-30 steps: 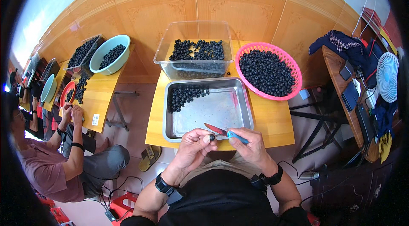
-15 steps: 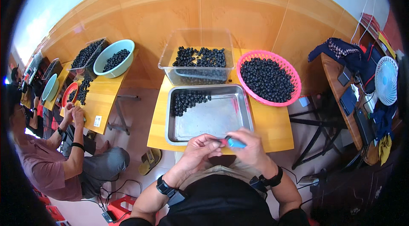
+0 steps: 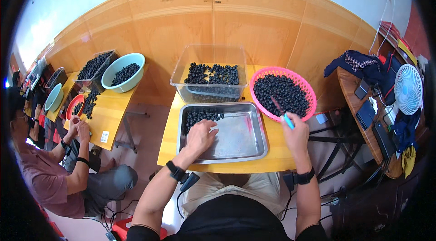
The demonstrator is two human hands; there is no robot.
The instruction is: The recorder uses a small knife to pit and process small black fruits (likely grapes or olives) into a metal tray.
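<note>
My left hand (image 3: 201, 137) is over the left part of a metal tray (image 3: 245, 156), fingers bent and apart, by a patch of dark round fruits (image 3: 194, 116). Nothing shows in that hand, though its far fingertips are partly hidden. My right hand (image 3: 297, 134) grips a small blue-handled knife (image 3: 289, 122), its thin reddish blade pointing over the near side of a pink basket (image 3: 312, 91) heaped with more dark fruits (image 3: 279, 90). Behind the tray stands a clear plastic bin (image 3: 210, 91) with dark fruits in it.
At the left, a seated person (image 3: 59, 168) works at another yellow table (image 3: 113, 118) with a pale green basin (image 3: 123, 82), a clear bin and a red dish. A side table on the right bears dark clothing, phones and a white fan (image 3: 408, 89). Cables hang by both my wrists.
My hands have parted from near the tray's front edge. The left has reached into the tray toward the fruits; the right has carried the knife forward and right over the pink basket.
</note>
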